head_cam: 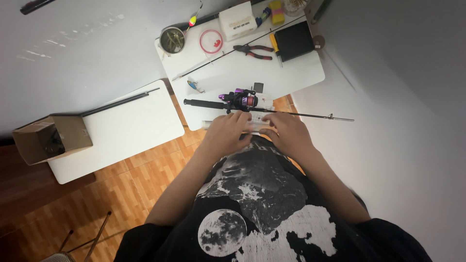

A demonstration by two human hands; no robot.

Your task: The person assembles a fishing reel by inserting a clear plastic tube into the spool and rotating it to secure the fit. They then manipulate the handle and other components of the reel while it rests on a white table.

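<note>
Head view looks straight down on 2 bare hands meeting at the near edge of a small white bench (301, 73). The left hand (225, 132) and the right hand (286, 132) are both curled around a pale, slim rectangular packet (256, 125), one at each end, fingers closed on it; most of the packet is hidden by the fingers. Just beyond the knuckles lies a thin black fishing rod with a black and purple spinning reel (241, 100), stretched across the bench with its tip overhanging the right edge. Farther back on the same bench sit red-handled pliers (253, 51), a round metal tin (172, 40), a round clear lid with a red rim (211, 41), a white box (237, 21) and a flat black case (293, 40). A 2nd thin dark rod section (228, 51) runs diagonally across the bench. To the left, well apart, a 2nd white bench (121, 131) carries an open brown cardboard box (52, 138) and a dark rod piece (119, 102). Orange wood-pattern floor (145, 179) shows below.
</note>
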